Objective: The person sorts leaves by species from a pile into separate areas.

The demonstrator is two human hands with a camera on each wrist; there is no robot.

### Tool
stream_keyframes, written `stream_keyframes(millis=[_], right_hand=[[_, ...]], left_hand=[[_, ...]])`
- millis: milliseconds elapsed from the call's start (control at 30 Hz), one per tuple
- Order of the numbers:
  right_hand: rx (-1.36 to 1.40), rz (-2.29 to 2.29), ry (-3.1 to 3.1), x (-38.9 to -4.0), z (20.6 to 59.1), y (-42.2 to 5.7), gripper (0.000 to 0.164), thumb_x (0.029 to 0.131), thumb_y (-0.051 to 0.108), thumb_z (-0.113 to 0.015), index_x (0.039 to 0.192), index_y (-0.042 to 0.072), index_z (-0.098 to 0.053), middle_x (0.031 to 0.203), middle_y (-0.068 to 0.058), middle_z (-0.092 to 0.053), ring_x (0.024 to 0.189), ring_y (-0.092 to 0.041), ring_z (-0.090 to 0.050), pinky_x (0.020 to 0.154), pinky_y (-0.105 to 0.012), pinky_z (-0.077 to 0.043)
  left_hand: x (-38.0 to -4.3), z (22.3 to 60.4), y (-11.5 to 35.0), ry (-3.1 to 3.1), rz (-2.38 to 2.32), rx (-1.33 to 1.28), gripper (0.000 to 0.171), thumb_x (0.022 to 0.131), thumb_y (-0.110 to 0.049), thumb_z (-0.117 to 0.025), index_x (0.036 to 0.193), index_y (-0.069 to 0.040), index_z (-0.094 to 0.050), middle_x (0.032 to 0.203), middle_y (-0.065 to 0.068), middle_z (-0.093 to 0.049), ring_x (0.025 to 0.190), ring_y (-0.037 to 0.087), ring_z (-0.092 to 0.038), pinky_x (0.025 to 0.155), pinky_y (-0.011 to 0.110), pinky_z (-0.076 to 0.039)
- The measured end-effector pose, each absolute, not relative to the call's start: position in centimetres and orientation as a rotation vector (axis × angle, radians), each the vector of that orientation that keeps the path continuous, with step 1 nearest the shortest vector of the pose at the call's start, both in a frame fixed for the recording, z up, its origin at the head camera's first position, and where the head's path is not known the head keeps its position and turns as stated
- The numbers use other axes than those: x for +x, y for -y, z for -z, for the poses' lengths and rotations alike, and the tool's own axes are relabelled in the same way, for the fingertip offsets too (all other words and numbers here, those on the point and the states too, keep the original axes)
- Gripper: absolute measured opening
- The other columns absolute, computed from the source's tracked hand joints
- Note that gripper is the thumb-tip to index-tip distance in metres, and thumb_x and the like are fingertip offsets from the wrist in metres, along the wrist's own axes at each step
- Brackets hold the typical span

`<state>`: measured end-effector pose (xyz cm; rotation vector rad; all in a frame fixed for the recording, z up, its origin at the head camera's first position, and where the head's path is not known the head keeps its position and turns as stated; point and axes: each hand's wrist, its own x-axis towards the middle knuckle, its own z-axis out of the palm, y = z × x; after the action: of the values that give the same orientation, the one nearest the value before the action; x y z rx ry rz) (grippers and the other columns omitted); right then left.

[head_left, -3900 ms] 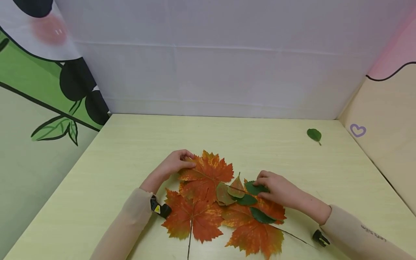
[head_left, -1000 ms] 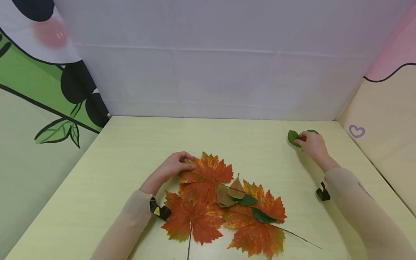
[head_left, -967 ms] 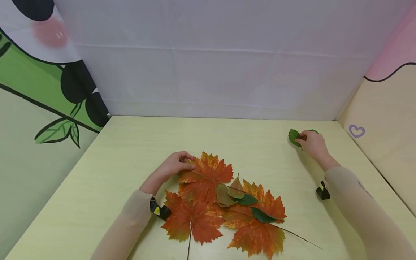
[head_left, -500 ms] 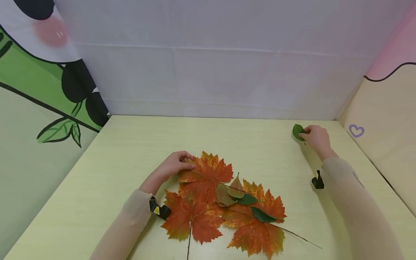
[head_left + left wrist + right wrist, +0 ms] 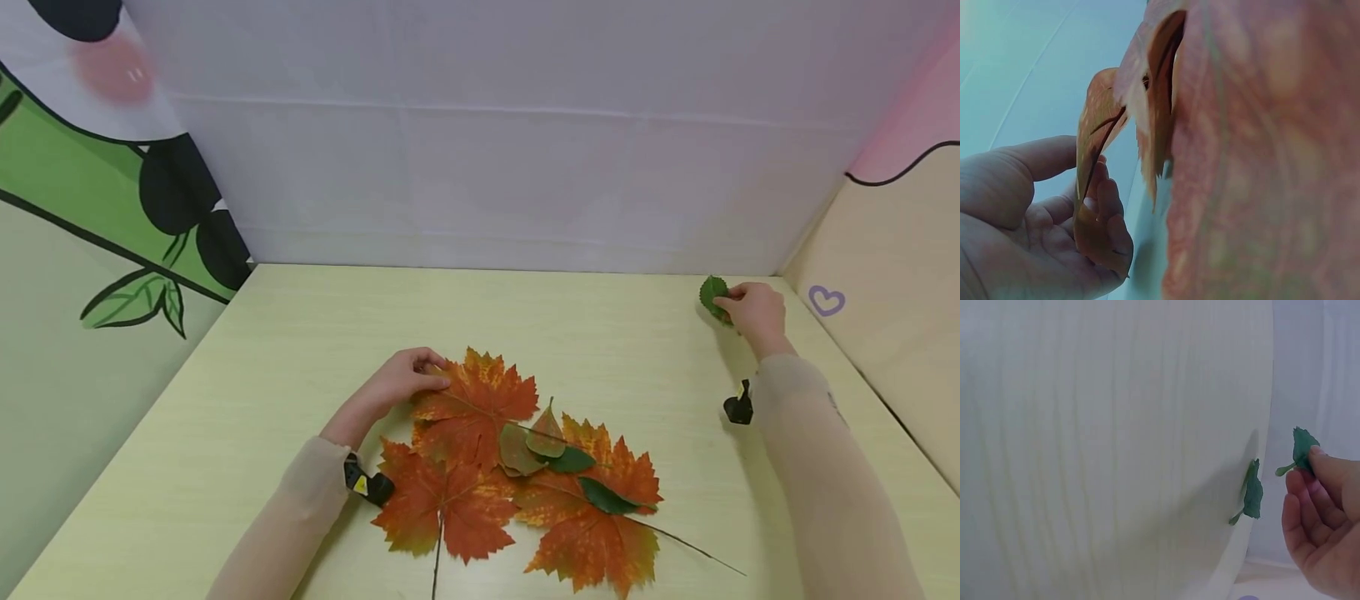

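Observation:
My left hand (image 5: 401, 379) holds the outer left edge of an orange maple leaf (image 5: 480, 400); up close, thumb and fingers stand on either side of its curled lobe (image 5: 1094, 119). At the back right, my right hand (image 5: 761, 312) pinches a small green leaf (image 5: 712, 293) between thumb and fingertips. The right wrist view shows this held leaf (image 5: 1304, 447) raised off the table, near a second green leaf (image 5: 1252, 492) that lies on the tabletop. From the head view that second leaf is mostly hidden by the held leaf and the hand.
Two more orange maple leaves, one at front left (image 5: 446, 508) and one at right (image 5: 596, 533), overlap the first. On them lie two brownish-green leaves (image 5: 519, 450) and two dark green leaves (image 5: 606, 497). A pale panel (image 5: 510, 192) closes off the table's back edge.
My right hand has taken a green leaf off the maple leaves and carried it to the back right, moving slightly farther back and right this last second. The left hand stays put.

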<state>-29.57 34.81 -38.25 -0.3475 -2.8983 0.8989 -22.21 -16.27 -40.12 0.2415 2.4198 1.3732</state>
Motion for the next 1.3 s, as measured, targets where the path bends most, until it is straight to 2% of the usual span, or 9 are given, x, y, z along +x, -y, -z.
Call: stream_keyframes(millis=[100,167,333,533,633,833,900,1133,1300], right_hand=[[-0.338,-0.887,2.927,-30.2,38.5,-34.9,0.041,0.087,0.027,-0.060,0.107,-0.009,-0.057,0.078,-0.017,-0.066,0.058,-0.013,-0.056,0.062,-0.034,-0.044],[-0.334,-0.885,2.944,-30.5,38.6,-34.9,0.041,0.086,0.027,-0.061,0.106,-0.009,-0.057,0.074,-0.012,-0.066,0.062,-0.017,-0.057,0.064,-0.036,-0.045],[-0.323,-0.871,2.974,-31.2,39.2,-34.9,0.040,0.086,0.025,-0.062,0.105,-0.010,-0.057,0.068,-0.010,-0.066,0.083,-0.034,-0.056,0.076,-0.044,-0.042],[-0.305,-0.846,2.978,-31.2,39.4,-34.6,0.038,0.085,0.025,-0.062,0.100,-0.010,-0.059,0.064,-0.007,-0.065,0.089,-0.038,-0.053,0.078,-0.045,-0.040],[-0.303,-0.821,2.985,-31.2,39.5,-34.4,0.037,0.086,0.025,-0.062,0.099,-0.009,-0.059,0.068,-0.011,-0.065,0.088,-0.039,-0.053,0.074,-0.045,-0.041],[-0.328,-0.731,3.014,-31.3,40.1,-34.2,0.036,0.086,0.028,-0.061,0.097,-0.006,-0.059,0.096,-0.024,-0.059,0.090,-0.043,-0.051,0.063,-0.041,-0.042],[-0.340,-0.704,3.019,-31.3,40.4,-34.2,0.037,0.086,0.029,-0.061,0.097,-0.005,-0.059,0.101,-0.026,-0.057,0.091,-0.044,-0.050,0.062,-0.041,-0.043],[-0.338,-0.663,3.025,-31.4,40.6,-34.1,0.039,0.086,0.031,-0.060,0.097,-0.006,-0.058,0.101,-0.028,-0.056,0.092,-0.046,-0.050,0.062,-0.043,-0.043],[-0.348,-0.658,3.023,-31.5,40.5,-34.3,0.044,0.088,0.034,-0.058,0.103,-0.007,-0.053,0.102,-0.027,-0.056,0.089,-0.043,-0.052,0.063,-0.042,-0.042]], left_hand=[[-22.3,40.0,16.2,-2.423,-1.378,0.230,0.030,0.083,-0.016,-0.066,0.107,-0.001,-0.058,0.079,0.006,-0.056,0.066,0.017,-0.052,0.062,0.029,-0.042],[-22.5,40.1,16.1,-2.426,-1.379,0.224,0.030,0.083,-0.016,-0.066,0.107,-0.001,-0.058,0.079,0.006,-0.056,0.066,0.017,-0.052,0.062,0.029,-0.042],[-23.0,40.6,16.0,-2.434,-1.377,0.218,0.030,0.082,-0.018,-0.067,0.106,-0.002,-0.058,0.080,0.006,-0.056,0.067,0.017,-0.052,0.062,0.029,-0.042],[-22.9,40.5,16.1,-2.415,-1.403,0.210,0.028,0.083,-0.016,-0.066,0.106,-0.003,-0.058,0.079,0.006,-0.056,0.068,0.018,-0.053,0.063,0.030,-0.043],[-22.9,40.5,16.1,-2.416,-1.405,0.218,0.028,0.083,-0.016,-0.066,0.106,-0.003,-0.058,0.079,0.006,-0.056,0.067,0.018,-0.053,0.063,0.030,-0.043],[-23.0,40.6,16.0,-2.431,-1.384,0.204,0.028,0.082,-0.017,-0.067,0.105,-0.004,-0.059,0.078,0.005,-0.055,0.066,0.017,-0.052,0.062,0.029,-0.042],[-23.0,40.7,16.0,-2.430,-1.385,0.200,0.028,0.082,-0.017,-0.067,0.105,-0.004,-0.059,0.078,0.005,-0.055,0.065,0.017,-0.051,0.061,0.029,-0.041],[-22.8,40.6,16.0,-2.430,-1.383,0.214,0.029,0.083,-0.016,-0.066,0.106,-0.001,-0.058,0.078,0.006,-0.055,0.066,0.017,-0.052,0.062,0.029,-0.042],[-22.9,40.6,16.0,-2.425,-1.390,0.212,0.029,0.083,-0.017,-0.066,0.106,-0.002,-0.058,0.078,0.006,-0.055,0.066,0.017,-0.051,0.062,0.029,-0.041]])
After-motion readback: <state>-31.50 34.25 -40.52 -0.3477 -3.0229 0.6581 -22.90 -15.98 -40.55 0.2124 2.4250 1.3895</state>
